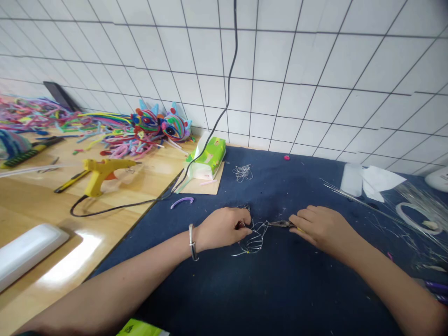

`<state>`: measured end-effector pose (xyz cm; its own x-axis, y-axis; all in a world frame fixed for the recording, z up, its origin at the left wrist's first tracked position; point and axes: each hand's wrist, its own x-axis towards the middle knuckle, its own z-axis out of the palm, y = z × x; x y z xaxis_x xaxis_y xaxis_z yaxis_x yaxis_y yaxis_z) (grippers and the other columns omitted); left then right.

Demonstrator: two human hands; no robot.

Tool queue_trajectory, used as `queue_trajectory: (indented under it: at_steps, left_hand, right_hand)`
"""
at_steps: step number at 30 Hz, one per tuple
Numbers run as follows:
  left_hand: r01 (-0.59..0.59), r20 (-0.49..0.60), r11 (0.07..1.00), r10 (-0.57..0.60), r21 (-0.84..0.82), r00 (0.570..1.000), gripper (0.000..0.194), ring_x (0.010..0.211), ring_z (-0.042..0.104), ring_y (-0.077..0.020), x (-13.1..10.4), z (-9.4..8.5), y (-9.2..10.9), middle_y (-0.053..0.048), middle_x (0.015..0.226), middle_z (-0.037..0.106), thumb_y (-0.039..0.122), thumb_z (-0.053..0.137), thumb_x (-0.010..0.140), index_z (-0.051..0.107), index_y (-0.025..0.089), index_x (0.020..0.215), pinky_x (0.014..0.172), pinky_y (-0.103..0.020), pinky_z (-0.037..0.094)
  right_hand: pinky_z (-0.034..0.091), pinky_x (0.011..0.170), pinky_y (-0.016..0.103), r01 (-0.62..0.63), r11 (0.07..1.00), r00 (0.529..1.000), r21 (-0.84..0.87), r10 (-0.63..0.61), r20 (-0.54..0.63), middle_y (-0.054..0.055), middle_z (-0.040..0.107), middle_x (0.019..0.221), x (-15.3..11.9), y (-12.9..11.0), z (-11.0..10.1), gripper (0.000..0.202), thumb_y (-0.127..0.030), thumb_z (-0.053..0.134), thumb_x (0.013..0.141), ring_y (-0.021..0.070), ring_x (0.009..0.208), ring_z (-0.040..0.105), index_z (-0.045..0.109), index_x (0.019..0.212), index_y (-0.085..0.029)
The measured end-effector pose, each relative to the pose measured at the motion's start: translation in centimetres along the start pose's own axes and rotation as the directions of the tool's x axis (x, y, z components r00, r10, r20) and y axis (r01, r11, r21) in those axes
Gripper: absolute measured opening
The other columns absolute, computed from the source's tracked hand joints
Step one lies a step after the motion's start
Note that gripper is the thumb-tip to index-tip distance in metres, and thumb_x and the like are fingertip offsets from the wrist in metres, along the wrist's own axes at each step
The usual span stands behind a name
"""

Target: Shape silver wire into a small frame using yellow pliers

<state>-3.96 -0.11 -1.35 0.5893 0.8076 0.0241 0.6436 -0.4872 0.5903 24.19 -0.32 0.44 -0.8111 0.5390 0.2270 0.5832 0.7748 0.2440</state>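
Between my hands is a small frame of bent silver wire (256,240), held above the dark blue cloth (280,289). My left hand (226,226), with a bracelet at its wrist, pinches the frame's left side between thumb and fingers. My right hand (313,226) is closed around a pair of pliers (283,224); the palm and fingers hide most of the handles. The pliers' jaws meet the frame's right edge, though whether they clamp the wire is too small to tell. A loose tangle of wire (242,173) lies on the cloth behind my hands.
A yellow glue gun (100,172) rests on the wooden table at left, its black cord crossing the cloth edge. Behind are colourful pipe-cleaner figures (175,126) and a green tissue pack (210,156). Long straight wires (416,205) and white paper (380,182) lie at right.
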Motion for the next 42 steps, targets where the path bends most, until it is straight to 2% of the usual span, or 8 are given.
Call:
queue_trajectory:
  at_steps: [8,17,27,33,42]
  left_hand:
    - [0.05,0.012,0.999,-0.05,0.021,0.999,0.006,0.055,0.053,-0.0114,-0.3,0.7,0.2,0.002,0.064,0.06,0.018,0.054,0.071,0.053,0.02,0.077,0.049,-0.021,0.033]
    - [0.017,-0.083,0.999,-0.021,-0.05,0.996,0.008,0.056,0.048,-0.0089,-0.2,0.1,0.8,0.004,0.065,0.054,0.013,0.05,0.071,0.047,0.019,0.076,0.052,-0.019,0.034]
    - [0.097,-0.031,0.962,-0.108,-0.254,0.994,0.007,0.055,0.053,-0.0082,0.0,0.1,0.3,0.005,0.063,0.053,0.015,0.048,0.074,0.046,0.018,0.081,0.052,-0.018,0.036]
    - [0.085,-0.063,0.957,-0.106,-0.279,0.992,0.005,0.054,0.051,-0.008,0.1,0.0,0.4,0.005,0.062,0.051,0.016,0.048,0.075,0.045,0.018,0.079,0.05,-0.018,0.035]
    - [0.09,-0.05,0.93,-0.116,-0.356,0.992,0.007,0.054,0.056,-0.0085,0.1,0.3,0.4,0.006,0.062,0.05,0.017,0.049,0.076,0.044,0.018,0.08,0.049,-0.018,0.037]
  right_hand:
    - [0.033,0.062,0.027,0.022,1.0,0.997,0.013,-0.023,0.071,0.003,0.056,0.072,-0.1,0.0,0.1,0.015,-0.029,0.048,0.085,0.0143,0.068,0.048,0.058,0.088,-0.019]
    - [0.034,0.062,0.027,0.021,0.999,0.994,0.035,-0.025,0.107,0.003,0.056,0.072,-0.3,0.4,-0.2,0.016,-0.03,0.047,0.086,0.0143,0.069,0.049,0.058,0.088,-0.019]
    - [0.034,0.064,0.026,-0.025,0.998,0.981,0.05,0.015,0.196,0.003,0.057,0.076,-0.7,0.9,-0.4,0.018,-0.031,0.043,0.088,0.0145,0.073,0.05,0.057,0.092,-0.02]
    - [0.031,0.06,0.027,-0.079,0.996,0.981,-0.044,0.085,0.172,0.002,0.056,0.074,-0.7,1.0,-1.1,0.016,-0.031,0.045,0.087,0.015,0.07,0.049,0.057,0.088,-0.021]
    - [0.031,0.06,0.027,-0.057,0.998,0.983,-0.017,0.059,0.174,0.001,0.056,0.074,-0.3,-0.1,-2.2,0.016,-0.03,0.044,0.087,0.0146,0.068,0.048,0.057,0.091,-0.021]
